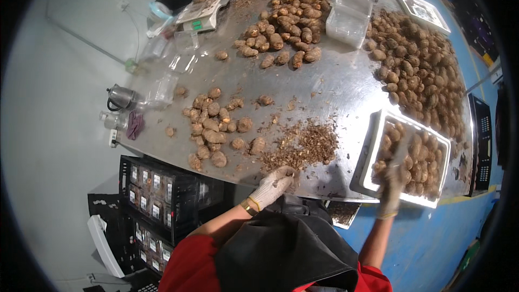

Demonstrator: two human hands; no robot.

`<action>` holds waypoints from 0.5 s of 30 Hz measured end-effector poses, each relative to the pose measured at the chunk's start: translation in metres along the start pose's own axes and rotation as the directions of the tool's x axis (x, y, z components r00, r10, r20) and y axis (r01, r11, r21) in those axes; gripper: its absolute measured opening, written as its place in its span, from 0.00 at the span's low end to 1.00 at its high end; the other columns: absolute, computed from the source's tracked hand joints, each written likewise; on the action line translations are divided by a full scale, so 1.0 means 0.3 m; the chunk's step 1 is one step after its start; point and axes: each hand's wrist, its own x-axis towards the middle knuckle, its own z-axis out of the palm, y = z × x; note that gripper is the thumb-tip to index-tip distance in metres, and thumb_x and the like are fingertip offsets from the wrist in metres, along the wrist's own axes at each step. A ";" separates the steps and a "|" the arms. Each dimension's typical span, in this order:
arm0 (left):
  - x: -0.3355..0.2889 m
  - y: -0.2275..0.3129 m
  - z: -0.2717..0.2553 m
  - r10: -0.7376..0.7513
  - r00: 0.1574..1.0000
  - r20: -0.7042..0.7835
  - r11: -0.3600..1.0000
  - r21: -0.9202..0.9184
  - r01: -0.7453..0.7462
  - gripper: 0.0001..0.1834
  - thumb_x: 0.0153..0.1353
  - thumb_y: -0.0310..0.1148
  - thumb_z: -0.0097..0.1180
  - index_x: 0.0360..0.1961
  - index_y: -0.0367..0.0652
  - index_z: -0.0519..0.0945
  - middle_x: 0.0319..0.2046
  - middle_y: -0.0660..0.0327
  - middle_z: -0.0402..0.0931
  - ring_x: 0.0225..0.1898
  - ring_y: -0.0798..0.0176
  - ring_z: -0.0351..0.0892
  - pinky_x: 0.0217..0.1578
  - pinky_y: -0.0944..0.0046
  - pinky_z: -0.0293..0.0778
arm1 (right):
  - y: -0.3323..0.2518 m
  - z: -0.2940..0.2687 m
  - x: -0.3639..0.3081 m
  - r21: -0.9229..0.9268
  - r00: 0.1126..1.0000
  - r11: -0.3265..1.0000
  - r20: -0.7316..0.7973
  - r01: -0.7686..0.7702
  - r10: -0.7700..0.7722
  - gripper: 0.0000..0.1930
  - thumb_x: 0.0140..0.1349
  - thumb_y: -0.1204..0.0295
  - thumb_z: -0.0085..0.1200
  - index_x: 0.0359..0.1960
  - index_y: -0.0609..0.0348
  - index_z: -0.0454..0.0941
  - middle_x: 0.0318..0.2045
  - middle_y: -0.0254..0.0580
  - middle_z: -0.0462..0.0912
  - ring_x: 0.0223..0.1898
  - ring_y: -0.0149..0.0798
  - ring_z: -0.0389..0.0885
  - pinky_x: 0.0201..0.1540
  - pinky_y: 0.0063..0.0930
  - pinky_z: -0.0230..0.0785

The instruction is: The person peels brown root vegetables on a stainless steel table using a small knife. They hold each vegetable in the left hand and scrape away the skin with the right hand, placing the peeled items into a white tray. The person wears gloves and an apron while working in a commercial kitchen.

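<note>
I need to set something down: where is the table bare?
The table is mostly bare below the clear tub, between the top heap, right heap and scraps. A narrower strip runs between scraps and tray. Right heap and tray crowd the right side.

The left hand, in a soiled pale knit glove, sits near the middle with its fingers curled inward, a gold-toned band around the wrist and the bare left forearm slanting in from the near left. The right hand, also gloved and blurred, lies farther right, its forearm angled up and outward from a red sleeve.
</note>
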 end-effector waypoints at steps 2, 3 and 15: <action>-0.007 0.027 -0.020 0.086 0.992 -0.092 0.992 0.104 -0.076 0.12 0.67 0.31 0.46 0.48 0.38 0.75 0.36 0.62 0.78 0.38 0.69 0.79 0.42 0.69 0.77 | 0.044 0.191 -0.115 0.137 0.991 0.989 0.127 -0.059 0.041 0.21 0.67 0.67 0.53 0.57 0.64 0.66 0.36 0.44 0.83 0.21 0.24 0.72 0.17 0.17 0.61; 0.021 -0.086 -0.094 0.211 0.966 -0.146 0.959 0.223 -0.176 0.12 0.67 0.31 0.47 0.48 0.38 0.77 0.36 0.61 0.80 0.38 0.67 0.80 0.42 0.68 0.76 | 0.058 0.281 -0.165 0.150 0.982 0.981 0.162 -0.125 0.100 0.20 0.67 0.70 0.52 0.57 0.64 0.66 0.38 0.48 0.83 0.20 0.25 0.73 0.17 0.17 0.63; 0.331 -0.005 -0.642 0.605 0.794 -0.065 -0.090 0.985 0.149 0.31 0.60 0.57 0.52 0.52 0.41 0.69 0.39 0.57 0.71 0.34 0.58 0.74 0.30 0.55 0.71 | 0.230 0.566 -0.470 0.522 0.712 0.486 0.546 -0.702 0.441 0.23 0.58 0.84 0.56 0.56 0.69 0.65 0.46 0.44 0.74 0.43 0.39 0.78 0.37 0.21 0.72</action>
